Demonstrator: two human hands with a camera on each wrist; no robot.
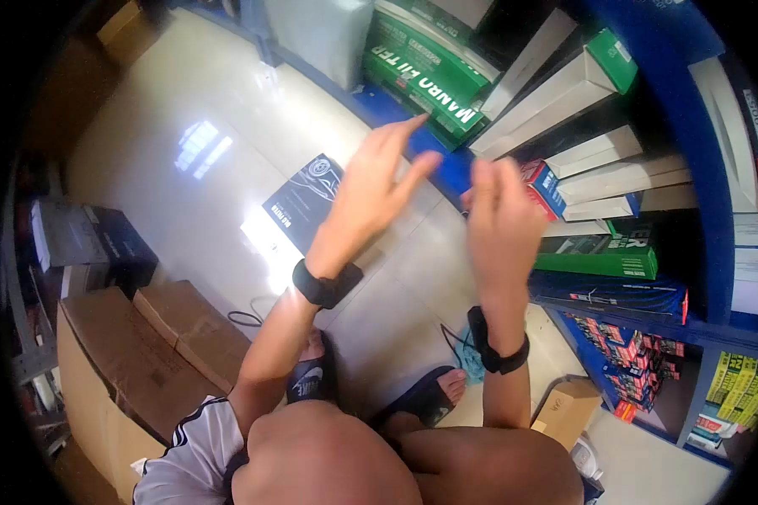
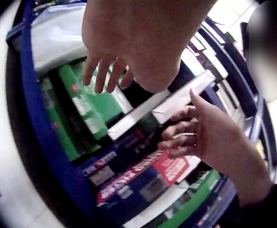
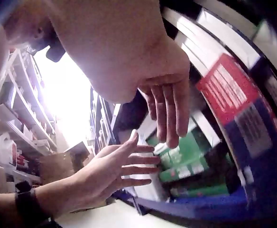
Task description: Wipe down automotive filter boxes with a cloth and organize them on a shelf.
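My left hand (image 1: pixel 370 189) is raised in front of the blue shelf (image 1: pixel 451 164), its fingers straight and its thumb spread. It is nearest to the green filter boxes (image 1: pixel 429 76), and nothing is in its grasp. To the right of it hovers my right hand (image 1: pixel 504 219), fingers extended and holding nothing; in the right wrist view those fingers (image 3: pixel 169 111) point down. Close by the right hand sits a red and blue box (image 1: pixel 544 187), whose printed face shows larger in the left wrist view. White-edged boxes (image 1: pixel 535 109) stand in a row behind both hands.
A dark printed box (image 1: pixel 305 202) lies on the pale tiled floor. Large cardboard boxes (image 1: pixel 135 353) stand at the left. Small boxes (image 1: pixel 632 358) fill a lower shelf at the right. An open brown carton (image 1: pixel 567 410) is by the right knee, with teal cloth (image 1: pixel 470 358) near the foot.
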